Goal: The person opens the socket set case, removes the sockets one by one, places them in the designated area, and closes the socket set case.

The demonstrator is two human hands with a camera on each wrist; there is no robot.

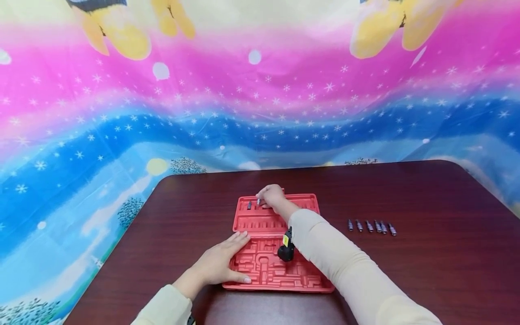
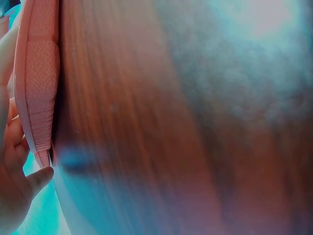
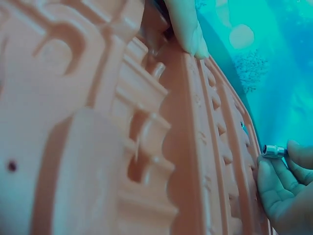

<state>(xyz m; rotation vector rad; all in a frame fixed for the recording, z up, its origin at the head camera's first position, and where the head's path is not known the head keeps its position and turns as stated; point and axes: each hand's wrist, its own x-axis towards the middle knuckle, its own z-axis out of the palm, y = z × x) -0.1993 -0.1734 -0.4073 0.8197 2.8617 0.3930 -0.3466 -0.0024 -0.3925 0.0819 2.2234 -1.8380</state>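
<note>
Left hand [image 1: 221,266] flat, fingers straight, steadying red tray [image 1: 302,282] at near-left corner; right hand [image 1: 271,197] pinching small metal bit [image 3: 274,151] over far slot row, beside bit [image 1: 249,205] already seated; seating in hand, next likely needing alignment with slot.

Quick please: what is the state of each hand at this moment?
Left hand: open, resting flat on the red tray.
Right hand: pinches a small metal bit over the tray's far row.

The tray [image 1: 308,203] is red, the table [image 1: 426,198] dark brown. The cloth [image 1: 260,99] has pink and blue bands with white stars. The bits [image 1: 371,226] look grey.
</note>
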